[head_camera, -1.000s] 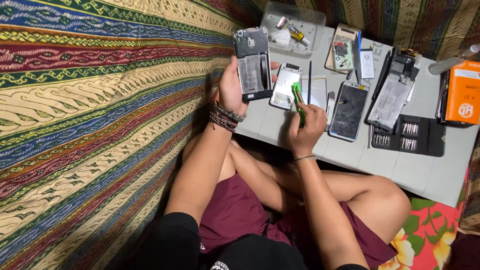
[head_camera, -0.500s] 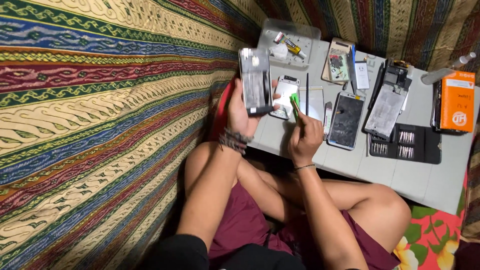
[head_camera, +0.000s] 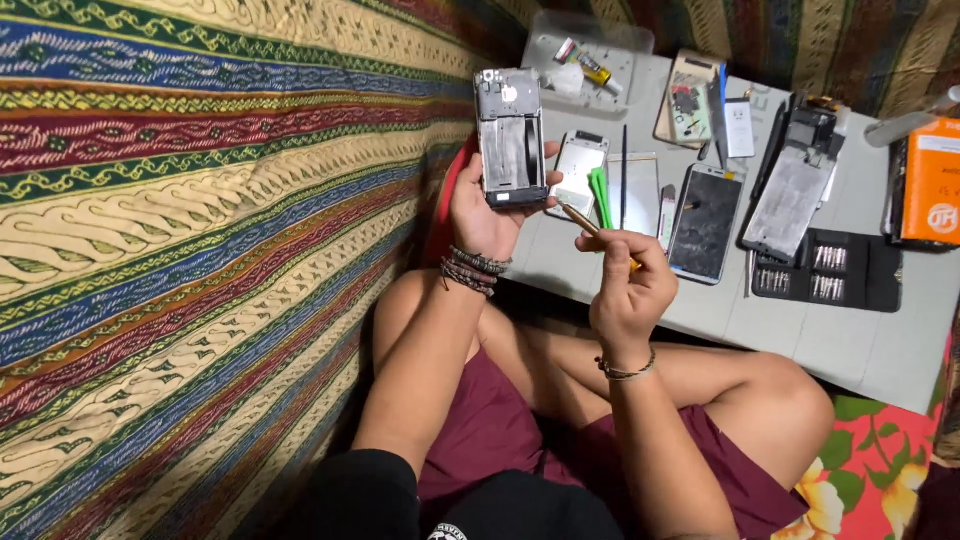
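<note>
Two hands: both mine, both gripping.
Left hand (head_camera: 482, 205): clasps opened phone frame (head_camera: 510, 136) upright, above worktop (head_camera: 850, 340) edge.
Right hand (head_camera: 628, 285): pinches thin tool (head_camera: 583, 220), tip just beside frame's lower corner.
Beyond right hand: green pry tool (head_camera: 600, 195), cracked phone (head_camera: 705, 222).

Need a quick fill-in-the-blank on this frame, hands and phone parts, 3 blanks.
1. The left hand holds up an opened phone frame, while the ____ hand holds a thin yellow-handled tool.
2. The small green pry tool lies on the ____.
3. The black tray of screwdriver bits lies next to the phone with the ____ screen.

Missing words: right; table; cracked
</note>
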